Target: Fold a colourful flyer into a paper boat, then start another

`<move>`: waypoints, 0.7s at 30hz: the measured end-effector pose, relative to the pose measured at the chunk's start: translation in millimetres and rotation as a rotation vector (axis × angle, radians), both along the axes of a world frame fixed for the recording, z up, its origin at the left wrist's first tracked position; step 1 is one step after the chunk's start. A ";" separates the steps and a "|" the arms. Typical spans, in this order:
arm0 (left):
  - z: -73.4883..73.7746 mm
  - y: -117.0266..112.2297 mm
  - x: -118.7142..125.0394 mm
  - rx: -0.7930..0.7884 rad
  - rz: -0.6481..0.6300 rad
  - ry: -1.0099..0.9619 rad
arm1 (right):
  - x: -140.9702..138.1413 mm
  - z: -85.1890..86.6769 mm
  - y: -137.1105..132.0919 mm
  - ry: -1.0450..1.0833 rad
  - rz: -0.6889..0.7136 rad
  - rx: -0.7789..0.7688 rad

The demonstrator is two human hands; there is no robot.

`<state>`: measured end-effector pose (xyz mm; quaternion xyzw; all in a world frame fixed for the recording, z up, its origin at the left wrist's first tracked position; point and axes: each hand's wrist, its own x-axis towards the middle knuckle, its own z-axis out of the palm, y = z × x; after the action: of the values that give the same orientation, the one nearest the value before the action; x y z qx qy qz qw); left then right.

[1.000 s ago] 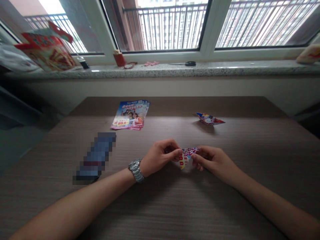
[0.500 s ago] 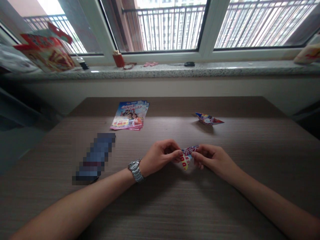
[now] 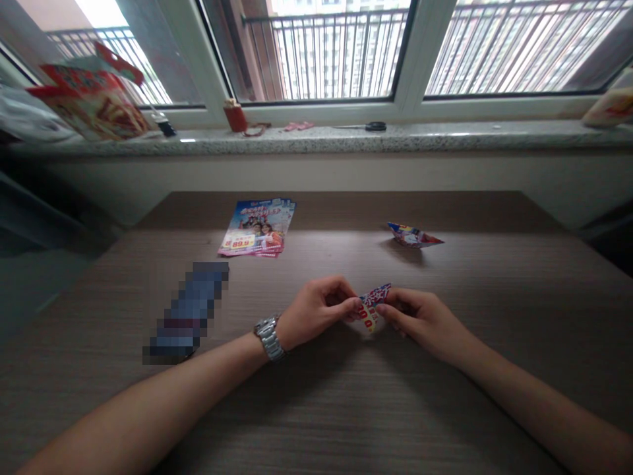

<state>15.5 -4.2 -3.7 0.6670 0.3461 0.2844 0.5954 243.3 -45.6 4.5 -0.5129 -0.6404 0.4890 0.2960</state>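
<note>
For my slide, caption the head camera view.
Left hand and right hand pinch a folded flyer, a flyer stack and paper boat beyond.

Two hands [image 3: 316,307], one folded flyer [image 3: 370,309], one paper boat [image 3: 413,235], one flyer stack [image 3: 256,227], one wristwatch [image 3: 270,338].

Apartment room, balcony railing [image 3: 321,56] outside windows

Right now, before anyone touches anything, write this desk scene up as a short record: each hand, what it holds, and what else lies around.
Left hand: grips folded printed paper
Right hand: grips the same paper from the other side
Left wrist: metal wristwatch
On wood-grain desk: stack of printed flyers, folded paper boat, pixelated blurred object
On granite window sill: scissors
</note>
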 end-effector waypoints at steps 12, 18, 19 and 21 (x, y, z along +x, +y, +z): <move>3.3 -1.7 2.0 -0.072 0.008 -0.068 | 1.5 1.1 -1.2 -0.041 -0.011 0.076; 2.7 -0.9 2.4 -0.107 0.033 -0.111 | -1.5 -4.9 -3.2 0.064 0.024 -0.030; 1.7 -0.8 2.4 -0.108 0.030 -0.110 | -1.5 -5.7 -3.4 0.082 0.023 -0.039; 0.0 -0.6 2.1 -0.088 0.031 -0.094 | -0.8 -6.7 -3.4 0.086 0.018 -0.042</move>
<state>17.6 -4.7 -3.7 0.6206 0.3404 0.3092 0.6352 242.6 -49.0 -2.3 -0.4917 -0.6213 0.5265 0.3081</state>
